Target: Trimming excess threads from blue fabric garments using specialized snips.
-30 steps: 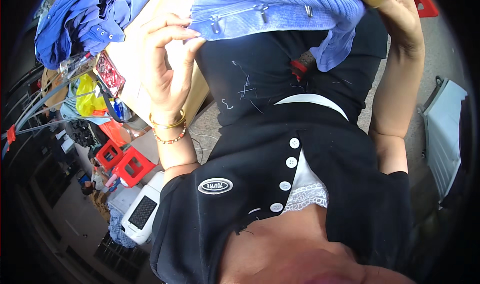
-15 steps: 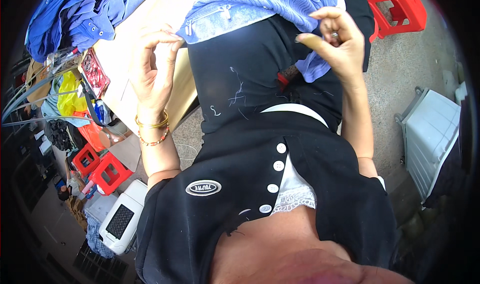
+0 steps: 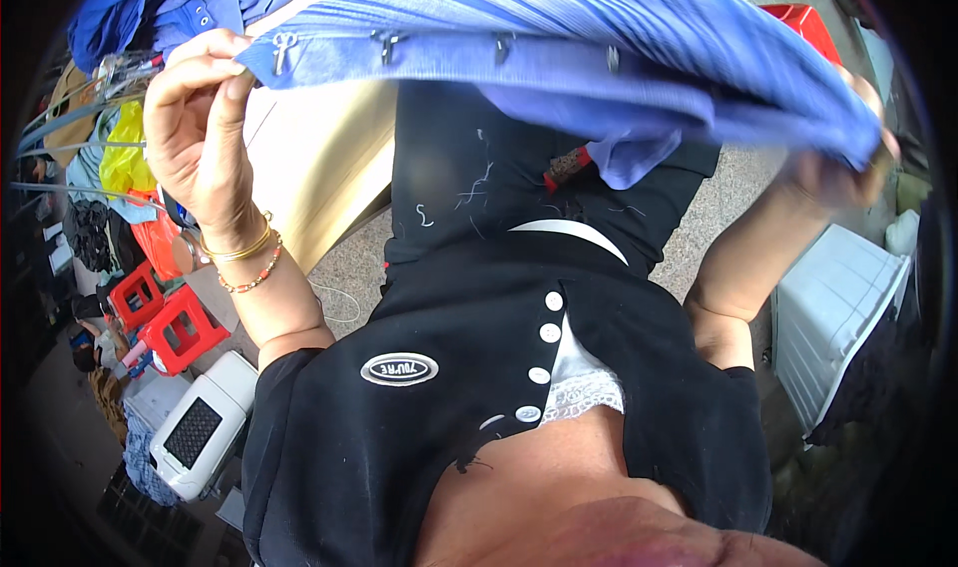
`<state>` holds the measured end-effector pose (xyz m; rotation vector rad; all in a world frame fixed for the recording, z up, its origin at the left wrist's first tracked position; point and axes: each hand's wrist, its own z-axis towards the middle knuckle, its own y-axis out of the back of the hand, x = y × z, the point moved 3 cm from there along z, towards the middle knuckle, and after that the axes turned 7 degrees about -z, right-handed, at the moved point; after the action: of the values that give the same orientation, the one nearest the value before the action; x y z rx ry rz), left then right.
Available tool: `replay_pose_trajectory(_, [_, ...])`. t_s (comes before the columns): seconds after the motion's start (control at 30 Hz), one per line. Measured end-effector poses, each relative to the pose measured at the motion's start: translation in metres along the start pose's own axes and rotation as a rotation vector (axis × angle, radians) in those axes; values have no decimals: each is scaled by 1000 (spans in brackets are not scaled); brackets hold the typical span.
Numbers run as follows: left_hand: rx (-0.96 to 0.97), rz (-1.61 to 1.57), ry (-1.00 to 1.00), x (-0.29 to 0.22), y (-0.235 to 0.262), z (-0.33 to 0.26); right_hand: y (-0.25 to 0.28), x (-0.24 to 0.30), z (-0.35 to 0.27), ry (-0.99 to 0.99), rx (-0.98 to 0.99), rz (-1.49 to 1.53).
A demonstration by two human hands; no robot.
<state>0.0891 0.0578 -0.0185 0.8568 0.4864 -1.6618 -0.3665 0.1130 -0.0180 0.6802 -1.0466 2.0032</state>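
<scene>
Clothing in black (image 3: 479, 307) takes up the centre of the view, covering torso and thighs. Next in size, we identify the blue ribbed garment (image 3: 559, 13), drawn out from hand to hand above the thighs, its plain band facing us along the lower edge. A loose fold drops from the garment over the lap. To the left, we see the pale surface (image 3: 324, 168) slanting beneath the garment; beyond it, a heap of blue fabric (image 3: 200, 8) lies at the upper left. To the right, we note a light grey crate (image 3: 833, 312) near the right forearm.

We locate the left hand (image 3: 205, 133) at the garment's left corner: thumb and fingers pinch the end of the band. The right hand (image 3: 848, 163) is motion-blurred; its fingers grip the garment's far right end, although we cannot tell their exact placement. At lower left, we find a white container (image 3: 207, 429) with a dark panel, then two red stools (image 3: 183, 329) and a yellow bag (image 3: 125, 148).

Among the smallest parts, we list gold bangles (image 3: 238, 252) on the left wrist, four metal fasteners (image 3: 387, 48) spaced along the band, white buttons (image 3: 539, 375) and loose threads (image 3: 483, 178) on the thighs.
</scene>
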Motion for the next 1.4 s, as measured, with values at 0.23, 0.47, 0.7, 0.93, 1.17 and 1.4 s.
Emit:
replay_pose_trajectory(0.23, [45,78,201,38,-7,-20,46,-49,5,-407,-322,-860])
replay_pose_trajectory(0.47, [123,365,174,38,-29,-28,-19,-84,-13,-350,-350,-1124])
replay_pose_trajectory(0.7, [197,170,49,8,-83,11,-68,-92,-19,-229,-134,-1089])
replay_pose_trajectory(0.93, [241,272,22,21,-80,6,-110,-98,2,30,249,-1286])
replay_pose_trajectory(1.17, [292,550,-327,15,-85,8,-128,-91,21,111,274,-1372])
replay_pose_trajectory(1.4, [300,557,-313,14,-86,11,-132,-91,28,33,236,-1300])
